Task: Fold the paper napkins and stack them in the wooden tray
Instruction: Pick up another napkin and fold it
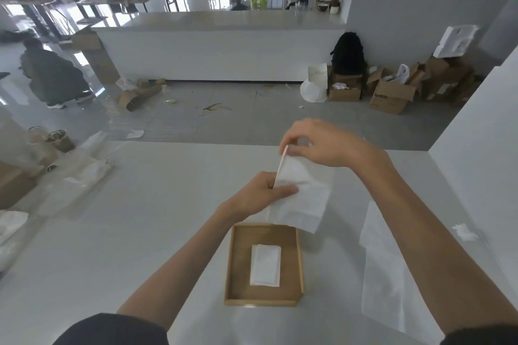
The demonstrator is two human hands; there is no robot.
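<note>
A white paper napkin [304, 196], folded over, hangs in the air above the far edge of the wooden tray [234, 266]. My left hand [259, 193] pinches its left side near the middle. My right hand [322, 143] grips its top corner between thumb and fingers. Inside the tray lies a small stack of folded napkins [265, 265], flat on the bottom. A sheet of unfolded napkin [392, 274] lies on the white table to the right of the tray.
A crumpled scrap of paper [465, 232] sits near the table's right edge by a white wall. Plastic bags [87, 173], paper cups [60, 140] and a cardboard box [14, 182] crowd the table's left side. A person [53, 75] crouches on the floor beyond.
</note>
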